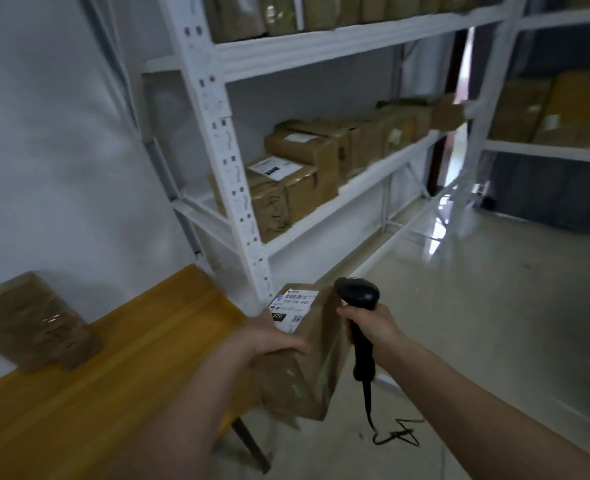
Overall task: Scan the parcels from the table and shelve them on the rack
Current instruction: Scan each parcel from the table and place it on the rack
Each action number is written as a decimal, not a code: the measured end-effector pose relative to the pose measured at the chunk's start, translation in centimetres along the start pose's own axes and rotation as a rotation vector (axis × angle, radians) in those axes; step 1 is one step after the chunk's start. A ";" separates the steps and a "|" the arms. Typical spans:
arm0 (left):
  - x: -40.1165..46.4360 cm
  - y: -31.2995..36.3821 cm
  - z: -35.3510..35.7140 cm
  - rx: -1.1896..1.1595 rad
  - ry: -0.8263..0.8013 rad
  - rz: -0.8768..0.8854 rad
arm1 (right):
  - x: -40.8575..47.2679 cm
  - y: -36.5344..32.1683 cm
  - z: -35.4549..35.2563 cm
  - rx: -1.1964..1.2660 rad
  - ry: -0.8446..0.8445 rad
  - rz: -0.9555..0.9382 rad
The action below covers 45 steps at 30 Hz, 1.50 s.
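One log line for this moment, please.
left hand: holds parcel | right hand: grips scanner | table: another box

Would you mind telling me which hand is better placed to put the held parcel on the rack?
Left. The left hand already grips the parcel, with the rack just ahead. The right hand is busy holding the scanner.

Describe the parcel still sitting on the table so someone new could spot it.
Start at the yellow wooden table against the white wall. Near its far left edge stands one brown taped parcel. Unlike the parcel in the left hand, it shows no visible label.
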<state>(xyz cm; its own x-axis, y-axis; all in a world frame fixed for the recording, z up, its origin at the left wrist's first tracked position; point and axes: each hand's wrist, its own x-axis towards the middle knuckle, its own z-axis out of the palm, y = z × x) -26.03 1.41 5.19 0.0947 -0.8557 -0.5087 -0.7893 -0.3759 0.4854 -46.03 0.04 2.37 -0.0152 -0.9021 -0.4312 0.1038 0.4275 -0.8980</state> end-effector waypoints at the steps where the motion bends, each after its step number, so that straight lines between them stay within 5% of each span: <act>1: 0.0 1.3 0.8 0.011 0.007 0.019 | -0.5 -0.2 -1.7 0.022 0.025 -0.003; 14: 3.7 15.4 6.4 0.066 0.072 0.195 | -1.9 -4.5 -15.8 0.290 0.262 -0.119; 24: 12.2 25.8 7.5 -0.018 0.040 0.338 | 5.2 -8.5 -21.8 0.312 0.365 -0.138; 37: 28.5 42.5 -0.6 -0.131 0.020 0.438 | 23.1 -24.9 -26.3 0.272 0.397 -0.280; 45: 32.2 52.0 -3.9 -0.323 -0.026 0.540 | 26.8 -28.8 -28.1 0.298 0.421 -0.407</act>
<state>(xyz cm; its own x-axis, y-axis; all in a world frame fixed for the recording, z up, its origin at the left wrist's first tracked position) -61.68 -47.06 16.85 -0.2836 -0.9476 -0.1469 -0.4984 0.0148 0.8668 -77.42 -34.78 14.20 -0.4929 -0.8626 -0.1135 0.2778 -0.0324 -0.9601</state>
